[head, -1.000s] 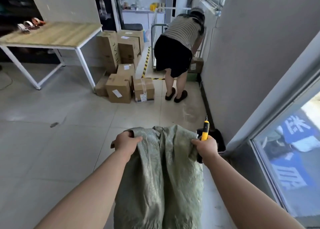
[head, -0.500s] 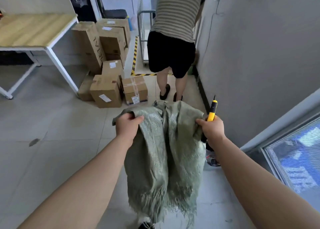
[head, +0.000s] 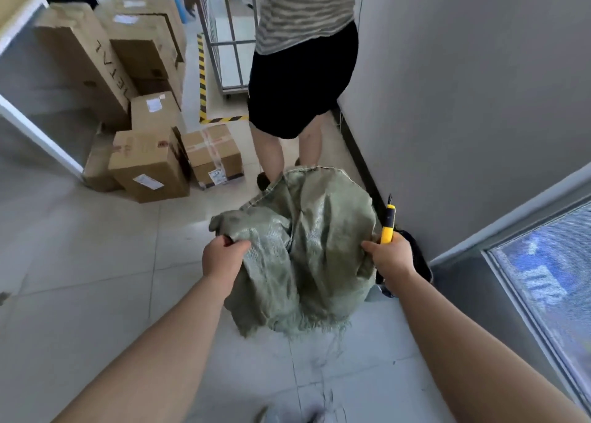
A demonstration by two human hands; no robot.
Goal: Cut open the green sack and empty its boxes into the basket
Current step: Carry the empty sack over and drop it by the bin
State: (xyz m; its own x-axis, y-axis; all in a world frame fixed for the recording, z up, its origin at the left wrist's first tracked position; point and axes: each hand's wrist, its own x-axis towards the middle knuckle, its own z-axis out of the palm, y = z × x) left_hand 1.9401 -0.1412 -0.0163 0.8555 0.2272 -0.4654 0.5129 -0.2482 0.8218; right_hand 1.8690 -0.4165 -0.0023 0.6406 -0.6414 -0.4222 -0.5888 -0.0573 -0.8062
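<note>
**Inspector:** Head view, the only one supplied. State of the grip?

**Onlooker:** Both hands are closed. The left hand (head: 224,258) bunches a fistful of the green sack (head: 307,250) at its upper edge. The right hand (head: 391,259) pinches the opposite edge, with a yellow knife (head: 387,227) clasped in the same fist, tip pointing up and away.

**Inspector:** Position of the sack?

**Onlooker:** Slung between the two fists, clear of the floor. Below the grip it hangs limp and ends in a frayed edge.

**Inspector:** Progress?

**Onlooker:** In my judgement the cut is made and the sack is emptied, as no bulge shows. I cannot confirm that its boxes reached a basket. A wire-sided cart (head: 235,87) stands well beyond the grip and may be the basket, but its contents are hidden. What seems left is discarding the sack and stowing the blade.

**Inspector:** Surface and room?

**Onlooker:** Pale tiled floor (head: 96,262) under the grip. Beyond and left of the left fist, stacked cardboard boxes (head: 150,163) beside a white table leg (head: 41,138). Directly beyond the sack, another person (head: 303,71) stands near, back turned. A grey wall (head: 463,87) rises right of the right fist, with a window (head: 550,282) below it. Striped hazard tape (head: 201,71) marks the floor by the cart.
</note>
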